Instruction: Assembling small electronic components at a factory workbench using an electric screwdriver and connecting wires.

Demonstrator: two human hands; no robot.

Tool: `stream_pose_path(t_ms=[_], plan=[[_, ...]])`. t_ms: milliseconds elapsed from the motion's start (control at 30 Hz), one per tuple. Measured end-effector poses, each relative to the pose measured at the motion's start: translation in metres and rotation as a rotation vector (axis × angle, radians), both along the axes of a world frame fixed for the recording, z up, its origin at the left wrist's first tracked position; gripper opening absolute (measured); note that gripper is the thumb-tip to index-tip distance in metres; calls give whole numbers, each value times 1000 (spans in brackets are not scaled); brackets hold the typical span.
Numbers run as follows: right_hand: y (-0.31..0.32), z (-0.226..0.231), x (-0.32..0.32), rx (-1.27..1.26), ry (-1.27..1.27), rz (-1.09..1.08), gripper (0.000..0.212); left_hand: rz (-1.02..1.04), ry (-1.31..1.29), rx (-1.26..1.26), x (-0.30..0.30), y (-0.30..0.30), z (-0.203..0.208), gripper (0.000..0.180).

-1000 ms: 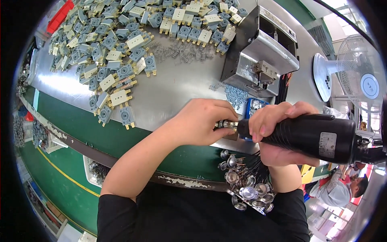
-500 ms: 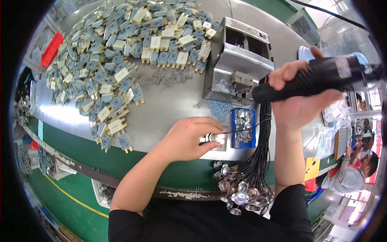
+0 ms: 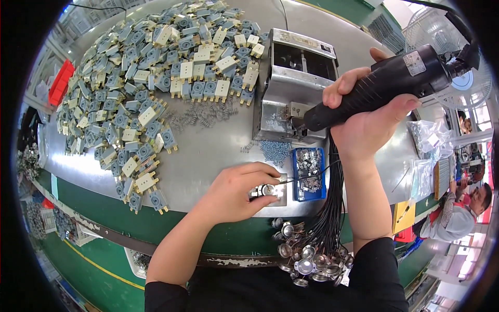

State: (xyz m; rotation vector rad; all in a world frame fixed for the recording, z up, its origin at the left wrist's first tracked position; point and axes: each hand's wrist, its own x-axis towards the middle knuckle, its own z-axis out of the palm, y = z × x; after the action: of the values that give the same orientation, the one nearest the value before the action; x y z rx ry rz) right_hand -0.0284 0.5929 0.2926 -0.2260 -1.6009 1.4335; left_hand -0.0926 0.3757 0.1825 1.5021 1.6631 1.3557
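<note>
My right hand [image 3: 364,122] is wrapped round a black electric screwdriver [image 3: 390,83], its nose pointing left at the front of a metal screw feeder [image 3: 265,112]. Whether the bit touches the feeder cannot be made out. Between the thumb and fingers of my left hand [image 3: 234,190] is a small shiny metal part [image 3: 267,191] with a black wire running off to the right. It rests over a small metal plate [image 3: 280,198] by the bench's near edge; my fingers hide some of it. Small bluish screws [image 3: 275,151] lie loose just beyond.
A blue tray [image 3: 310,196] of small metal pieces stands right of my left hand. Black wires [image 3: 332,197] with round metal caps [image 3: 305,267] hang over the near edge. Grey-and-cream switch-like blocks [image 3: 156,67] heap up at left, beside loose springs [image 3: 202,112]. A co-worker [image 3: 452,223] is at far right.
The screwdriver has come left, its nose nearer the feeder's front, and its motion blur is gone. My left hand stays on the metal part. The whole view has shifted slightly.
</note>
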Motion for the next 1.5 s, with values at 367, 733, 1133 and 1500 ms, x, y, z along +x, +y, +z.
stream_pose_path(t_ms=[367, 733, 1133, 1500], plan=[[-4, -1, 1, 2, 6, 37, 109, 7, 13, 14, 1, -1, -1, 31], [-48, 6, 31, -198, -112, 357, 116, 48, 13, 49, 2, -4, -8, 30], [-91, -10, 30, -199, -174, 406, 125, 70, 53, -9, 2, -8, -7, 26], [-97, -17, 25, -149, -290, 407, 121, 83, 41, -53, 4, -12, -7, 28]])
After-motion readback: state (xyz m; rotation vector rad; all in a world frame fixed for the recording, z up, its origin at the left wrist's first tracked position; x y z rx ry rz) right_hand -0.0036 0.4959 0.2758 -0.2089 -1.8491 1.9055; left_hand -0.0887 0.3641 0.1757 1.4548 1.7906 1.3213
